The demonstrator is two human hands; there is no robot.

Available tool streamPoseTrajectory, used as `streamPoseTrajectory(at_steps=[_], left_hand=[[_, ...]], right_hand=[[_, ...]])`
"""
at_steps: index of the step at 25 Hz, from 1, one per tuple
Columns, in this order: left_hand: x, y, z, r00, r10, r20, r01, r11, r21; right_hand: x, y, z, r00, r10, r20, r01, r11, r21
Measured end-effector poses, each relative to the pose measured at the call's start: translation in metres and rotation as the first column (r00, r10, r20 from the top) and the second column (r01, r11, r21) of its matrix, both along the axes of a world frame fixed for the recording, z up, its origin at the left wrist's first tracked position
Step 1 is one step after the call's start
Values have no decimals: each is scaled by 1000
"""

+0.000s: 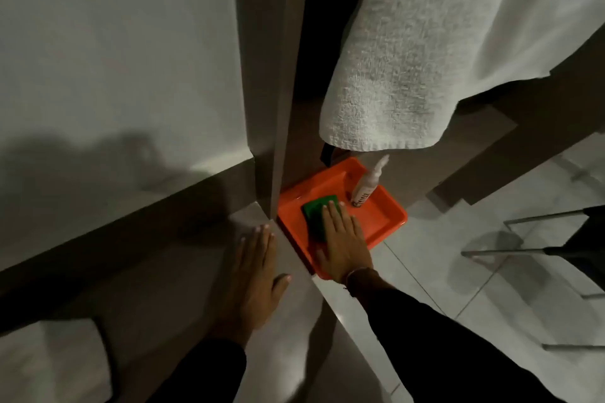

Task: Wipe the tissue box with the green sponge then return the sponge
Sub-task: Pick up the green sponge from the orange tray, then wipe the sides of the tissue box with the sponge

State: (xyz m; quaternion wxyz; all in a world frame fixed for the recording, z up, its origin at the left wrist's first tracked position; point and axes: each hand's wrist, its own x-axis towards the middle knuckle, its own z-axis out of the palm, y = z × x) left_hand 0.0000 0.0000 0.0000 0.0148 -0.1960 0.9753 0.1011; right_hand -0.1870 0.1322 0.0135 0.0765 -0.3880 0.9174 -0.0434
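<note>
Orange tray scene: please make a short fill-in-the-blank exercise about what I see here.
1. The green sponge lies in the ____ tray.
2. The ____ hand rests flat on the sponge.
3. A white ____ stands in the tray.
4. The left hand holds ____.

Missing words: orange; right; bottle; nothing

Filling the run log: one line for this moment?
right hand flat on green sponge | sponge in orange tray | bottle upright in tray | left hand flat on ledge | tissue box unseen
</note>
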Motion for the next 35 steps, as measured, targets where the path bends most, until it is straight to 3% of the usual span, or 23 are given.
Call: streamPoseTrajectory(at_steps=[2,7,16,21,25,29,32,35], left_hand=[[-3,-3,-13,999,55,0,-55,997,46],[-5,-2,-33,995,92,25,-91,996,-15],[-1,-3,-26,997,71,42,-69,997,-42],[50,-1,40,965,72,-252,-70,997,19],[114,-18,101,942,178,-286,-161,984,81],[214,-48,136,834,427,-349,-418,902,104],[293,-72,127,680,655,-329,-588,755,290],[350,-83,104,640,728,-246,-534,652,539]], right_hand=[[-19,-15,-20,999,44,26,-45,998,51],[-44,-22,-62,995,47,92,-65,978,197],[-41,-22,-51,1000,2,23,-4,994,110],[0,-9,10,1000,12,-14,-12,1000,-25],[56,-10,66,998,54,-16,-56,976,-210],[147,-37,115,977,209,45,-174,901,-398],[216,-76,141,960,261,99,-182,855,-486],[270,-111,155,923,373,89,-277,809,-519]])
